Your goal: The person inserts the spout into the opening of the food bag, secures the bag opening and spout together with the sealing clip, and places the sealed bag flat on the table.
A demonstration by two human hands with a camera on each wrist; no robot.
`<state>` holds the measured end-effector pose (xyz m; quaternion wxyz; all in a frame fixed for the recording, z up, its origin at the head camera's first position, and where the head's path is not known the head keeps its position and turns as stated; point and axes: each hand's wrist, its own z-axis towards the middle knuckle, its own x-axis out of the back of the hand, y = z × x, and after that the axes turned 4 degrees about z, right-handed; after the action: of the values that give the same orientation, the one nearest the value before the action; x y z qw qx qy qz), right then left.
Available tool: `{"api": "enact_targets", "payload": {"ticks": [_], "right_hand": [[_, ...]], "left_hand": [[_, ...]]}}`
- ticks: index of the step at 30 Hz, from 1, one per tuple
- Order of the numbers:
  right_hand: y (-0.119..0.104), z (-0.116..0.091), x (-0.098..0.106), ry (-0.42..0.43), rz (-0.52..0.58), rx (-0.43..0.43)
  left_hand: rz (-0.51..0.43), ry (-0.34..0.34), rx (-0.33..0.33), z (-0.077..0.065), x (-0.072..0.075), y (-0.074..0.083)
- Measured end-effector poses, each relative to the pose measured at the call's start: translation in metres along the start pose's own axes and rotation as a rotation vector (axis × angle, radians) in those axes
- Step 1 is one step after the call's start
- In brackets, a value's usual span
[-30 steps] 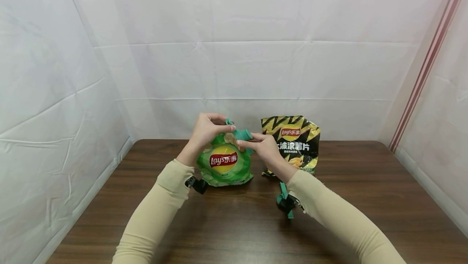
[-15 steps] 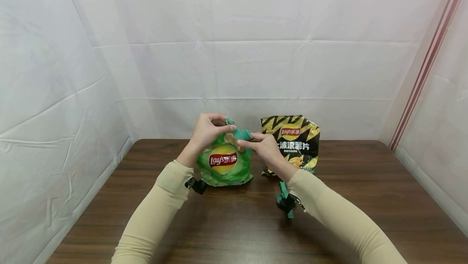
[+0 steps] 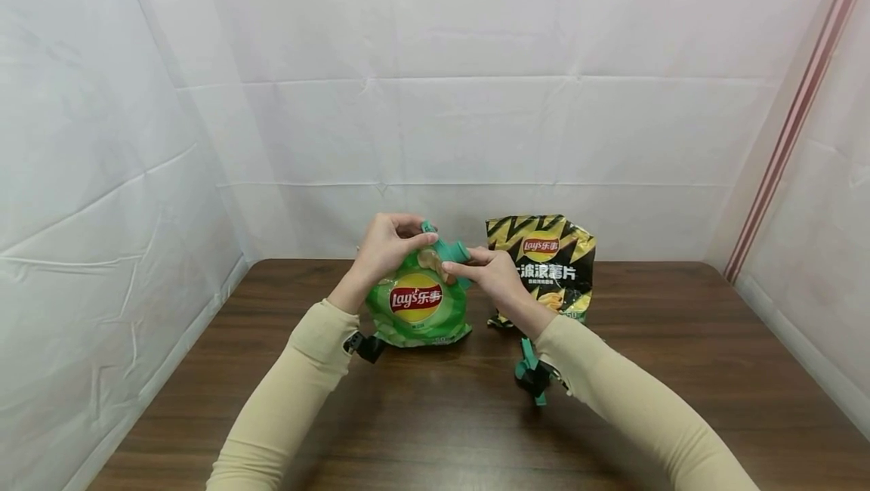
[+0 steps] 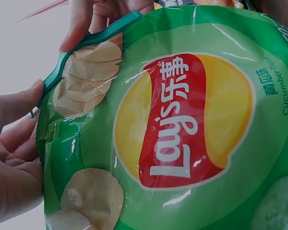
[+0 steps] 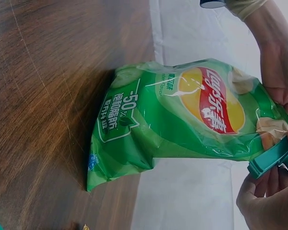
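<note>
A green Lay's potato chip bag [image 3: 414,302] stands upright on the table, its top folded toward the hands. A teal bag clip [image 4: 96,36] lies across the bag's top edge. My left hand [image 3: 385,243] pinches the clip's left end and the bag's top, thumb in front and fingers behind. At the other end, my right hand [image 3: 492,272] pinches the clip [image 5: 273,157] between thumb and fingers. Part of the clip is hidden under the fingers. The bag's printed front [image 5: 212,100] faces the head camera.
To the right, behind my right forearm, stands a black and yellow Lay's bag [image 3: 544,249]. Another teal clip [image 3: 528,355] lies on the brown wooden table [image 3: 435,415] below my right wrist. White sheeting [image 3: 476,128] closes off the back and both sides.
</note>
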<state>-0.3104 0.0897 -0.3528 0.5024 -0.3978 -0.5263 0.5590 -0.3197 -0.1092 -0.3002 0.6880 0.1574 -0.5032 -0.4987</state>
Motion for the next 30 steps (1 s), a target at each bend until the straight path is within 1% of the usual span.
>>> {"api": "enact_targets", "payload": {"ticks": [8,16,18,19,20,23,25,26,30], "right_hand": [[0.002,0.000,0.000,-0.009,0.006,0.011],[0.002,0.001,0.000,0.000,0.000,0.010],[0.002,0.001,0.000,0.006,-0.003,0.020],[0.001,0.001,0.000,0.009,-0.005,0.026],[0.001,0.001,0.001,0.011,-0.007,0.032],[0.001,0.001,0.001,0.017,-0.014,0.047],[0.001,0.001,0.000,0.020,-0.021,0.053],[0.002,0.001,0.000,0.020,-0.024,0.056],[0.002,0.002,0.000,0.021,-0.047,0.065]], "left_hand": [[0.015,-0.061,-0.007,0.001,0.004,0.001],[0.047,-0.067,-0.007,0.001,0.002,0.002],[0.047,-0.069,0.003,0.000,0.003,0.008],[0.040,-0.065,0.013,-0.002,0.004,0.014],[0.029,-0.061,0.027,-0.002,0.004,0.013],[-0.041,-0.052,0.068,-0.002,0.005,0.011],[-0.080,-0.038,0.088,-0.001,0.005,0.004],[-0.094,-0.031,0.095,0.000,0.004,-0.002],[-0.108,0.005,0.097,-0.001,0.003,-0.002]]}}
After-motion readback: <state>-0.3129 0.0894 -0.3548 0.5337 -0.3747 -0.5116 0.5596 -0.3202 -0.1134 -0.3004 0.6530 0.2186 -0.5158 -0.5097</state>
